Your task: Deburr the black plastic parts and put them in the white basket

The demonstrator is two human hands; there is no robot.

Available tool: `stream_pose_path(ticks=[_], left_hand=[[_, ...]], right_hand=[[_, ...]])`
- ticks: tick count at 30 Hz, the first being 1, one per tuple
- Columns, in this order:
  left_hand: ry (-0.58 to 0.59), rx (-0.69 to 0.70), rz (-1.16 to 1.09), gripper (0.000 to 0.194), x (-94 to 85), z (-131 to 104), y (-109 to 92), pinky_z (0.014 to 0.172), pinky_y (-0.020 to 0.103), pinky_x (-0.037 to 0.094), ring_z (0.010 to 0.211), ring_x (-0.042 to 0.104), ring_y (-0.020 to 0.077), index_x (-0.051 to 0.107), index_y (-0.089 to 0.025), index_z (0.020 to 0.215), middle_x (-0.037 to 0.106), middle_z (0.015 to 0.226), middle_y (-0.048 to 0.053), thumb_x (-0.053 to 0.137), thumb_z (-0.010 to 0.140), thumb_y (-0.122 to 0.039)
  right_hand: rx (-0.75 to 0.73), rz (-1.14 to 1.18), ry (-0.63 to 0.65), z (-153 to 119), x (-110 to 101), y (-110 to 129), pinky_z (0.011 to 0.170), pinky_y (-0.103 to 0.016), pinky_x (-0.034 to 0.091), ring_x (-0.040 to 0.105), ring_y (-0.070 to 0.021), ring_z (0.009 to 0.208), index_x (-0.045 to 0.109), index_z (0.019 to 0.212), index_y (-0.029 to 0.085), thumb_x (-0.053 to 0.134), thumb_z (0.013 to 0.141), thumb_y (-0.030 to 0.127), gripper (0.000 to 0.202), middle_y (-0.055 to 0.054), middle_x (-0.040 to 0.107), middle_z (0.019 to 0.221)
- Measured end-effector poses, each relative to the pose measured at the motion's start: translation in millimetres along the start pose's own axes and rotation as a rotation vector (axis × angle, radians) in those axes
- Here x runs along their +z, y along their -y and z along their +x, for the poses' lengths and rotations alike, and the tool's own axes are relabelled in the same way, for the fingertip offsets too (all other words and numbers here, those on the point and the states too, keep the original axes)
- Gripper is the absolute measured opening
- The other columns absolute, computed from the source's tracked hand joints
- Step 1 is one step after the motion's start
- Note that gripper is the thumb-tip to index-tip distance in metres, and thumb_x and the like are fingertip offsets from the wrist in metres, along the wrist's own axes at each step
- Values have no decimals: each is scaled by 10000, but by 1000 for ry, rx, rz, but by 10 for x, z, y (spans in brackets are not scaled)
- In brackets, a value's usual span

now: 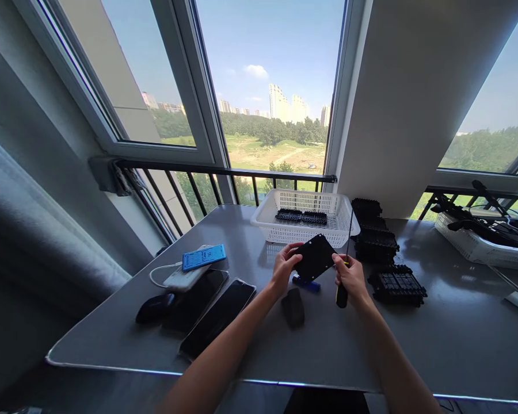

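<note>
A flat black rectangular panel (315, 259) with small holes at its corners is held up above the table, tilted. My left hand (285, 264) grips its left edge between thumb and fingers. My right hand (349, 275) pinches the right corner and also has a screwdriver (342, 295) in it, black and yellow handle down, thin shaft pointing up. Beneath the panel lies a blue object (307, 284), partly hidden by it. A small dark block-like item (293, 308) rests on the table just nearer to me.
Behind my hands stands a white basket (265, 231) with black slotted parts (302, 217). Black ribbed parts (376, 244) are stacked to its right, one more (397, 285) nearer. Phones (219, 319), a blue-screened phone (204, 257) and a mouse (155, 309) lie left. Another basket (466, 244) is far right.
</note>
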State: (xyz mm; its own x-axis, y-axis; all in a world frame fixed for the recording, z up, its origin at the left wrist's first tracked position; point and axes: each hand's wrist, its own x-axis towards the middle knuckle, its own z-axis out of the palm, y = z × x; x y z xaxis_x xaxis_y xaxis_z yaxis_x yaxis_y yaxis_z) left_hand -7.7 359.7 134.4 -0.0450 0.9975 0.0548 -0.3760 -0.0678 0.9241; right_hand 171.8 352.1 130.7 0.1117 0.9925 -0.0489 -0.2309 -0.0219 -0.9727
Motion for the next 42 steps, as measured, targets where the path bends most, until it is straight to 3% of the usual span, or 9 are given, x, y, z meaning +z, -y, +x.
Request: stream_pose_path(ticks=[5, 8, 12, 16, 22, 29, 34, 39, 42], left_hand=[[185, -75, 189, 617, 64, -45, 19, 667, 250, 485, 758, 656, 176, 602, -175, 1140, 703, 855, 50, 800, 574, -321], [218, -73, 199, 559, 95, -48, 68, 708, 285, 508, 807, 668, 205, 603, -159, 1077, 716, 891, 74, 794, 584, -339], [73, 44, 261, 351, 63, -27, 81, 640, 251, 507, 749, 670, 184, 574, -165, 927, 708, 823, 49, 714, 645, -321], [-40, 102, 299, 406, 31, -21, 52, 542, 236, 504, 651, 671, 172, 475, -187, 961, 704, 865, 56, 699, 634, -275], [-56, 166, 324, 415, 69, -54, 22, 537, 234, 523, 636, 672, 162, 457, -194, 990, 695, 884, 55, 680, 646, -253], [-5, 197, 358, 428, 73, -62, 57, 511, 189, 484, 595, 644, 124, 469, -205, 1027, 678, 828, 14, 675, 653, -228], [-14, 190, 340, 427, 75, -74, 73, 487, 192, 471, 570, 630, 120, 484, -212, 1019, 676, 843, 13, 693, 649, -253], [-52, 196, 308, 415, 93, -86, 33, 542, 224, 517, 620, 642, 132, 494, -223, 1030, 679, 843, 8, 680, 659, -252], [-72, 185, 318, 428, 88, -76, 31, 543, 230, 520, 647, 652, 147, 494, -222, 1031, 683, 860, 17, 685, 648, -246]], right_hand=[[-83, -31, -46, 11, -22, 21, 372, -220, 331, 382, -77, 361, 563, 789, 168, 743, 608, 603, 505, 80, 452, 457], [-151, -88, -21, 5, -19, 20, 449, -231, 403, 488, -106, 458, 596, 797, 156, 726, 628, 615, 507, 22, 558, 569], [-188, -100, -7, -35, -4, 53, 398, -227, 360, 390, -78, 381, 558, 766, 181, 574, 737, 693, 512, 62, 427, 505], [-185, -20, 81, -92, 22, 105, 384, -223, 359, 393, -72, 371, 485, 684, 198, 508, 786, 696, 509, 59, 412, 527], [-106, -189, 389, -178, 125, 33, 338, -219, 308, 388, -82, 328, 486, 630, 190, 475, 815, 680, 524, 48, 424, 476], [-116, -378, 446, -208, 177, -81, 333, -214, 265, 370, -84, 318, 491, 595, 191, 420, 833, 684, 551, 42, 421, 451], [-195, -429, 381, -187, 181, -59, 363, -214, 277, 399, -92, 365, 498, 549, 186, 443, 826, 668, 558, 17, 455, 461], [-109, -384, 330, -154, 143, -58, 347, -227, 278, 388, -99, 334, 485, 570, 198, 424, 819, 692, 556, 26, 441, 456], [-147, -450, 257, -153, 126, -78, 366, -233, 272, 391, -104, 343, 483, 580, 202, 410, 848, 655, 532, 23, 449, 462]])
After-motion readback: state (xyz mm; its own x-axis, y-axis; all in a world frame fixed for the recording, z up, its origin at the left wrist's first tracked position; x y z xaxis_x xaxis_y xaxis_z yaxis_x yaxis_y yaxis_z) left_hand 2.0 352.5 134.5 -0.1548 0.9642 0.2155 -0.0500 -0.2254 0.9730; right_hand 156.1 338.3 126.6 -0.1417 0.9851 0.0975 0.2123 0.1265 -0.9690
